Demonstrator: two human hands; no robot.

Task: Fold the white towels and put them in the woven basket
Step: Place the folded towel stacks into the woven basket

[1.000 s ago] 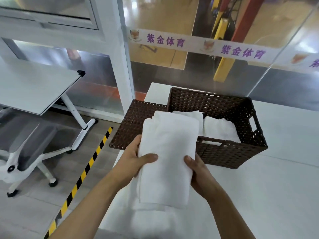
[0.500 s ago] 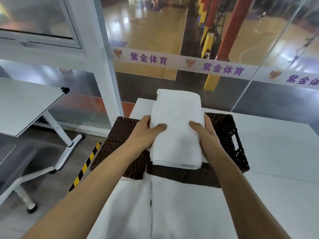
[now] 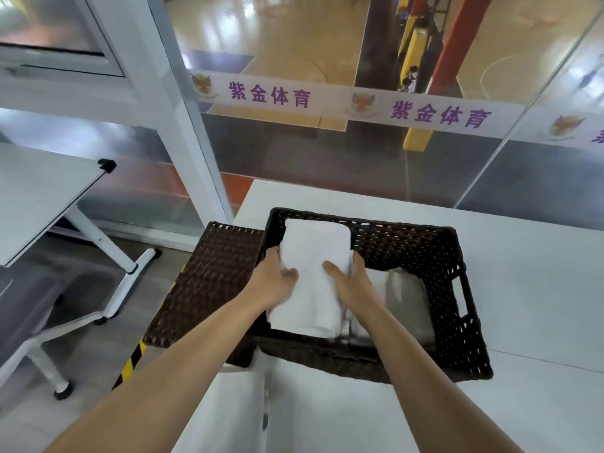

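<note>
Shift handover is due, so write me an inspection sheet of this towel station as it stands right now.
Surface: white table, bare to the right of the basket.
Job's things: folded white towel inside the left part of the woven basket; more folded towels lie to its right in the basket.
Clutter: brown woven lid lying flat left of the basket, overhanging the table edge.
Grippers: left hand and right hand both grip the folded white towel by its sides.
Cables: nothing seen.
Surroundings: glass partition with a lettered banner, second white table on casters at left, striped floor tape.
</note>
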